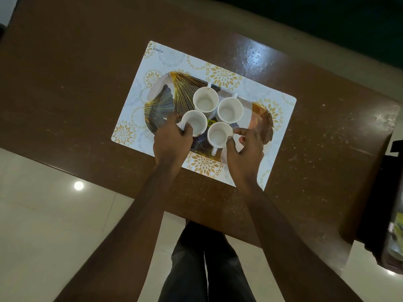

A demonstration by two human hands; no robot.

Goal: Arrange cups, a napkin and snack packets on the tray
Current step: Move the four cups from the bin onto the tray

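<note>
Head view: four white cups point(214, 114) are clustered mid-tray point(159, 99), upright, empty. Near-left cup point(194, 122) is gripped at its side by left hand point(172, 138); near-right cup point(220, 134) is pinched at the rim by right hand point(245, 149). Likely ceramic: stiff, light, chippable, smooth; best taken by handle or wall. "KUBER" is read on placemat point(174, 59); a yellow sticker between the cups is unreadable.

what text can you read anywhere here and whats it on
"KUBER": printed upside down at the far left corner of the placemat.
"00": black digits on a yellow sticker on the tray, between the four cups; the rest is hidden.
No print shows on the cups, and nothing else is readable.
</note>
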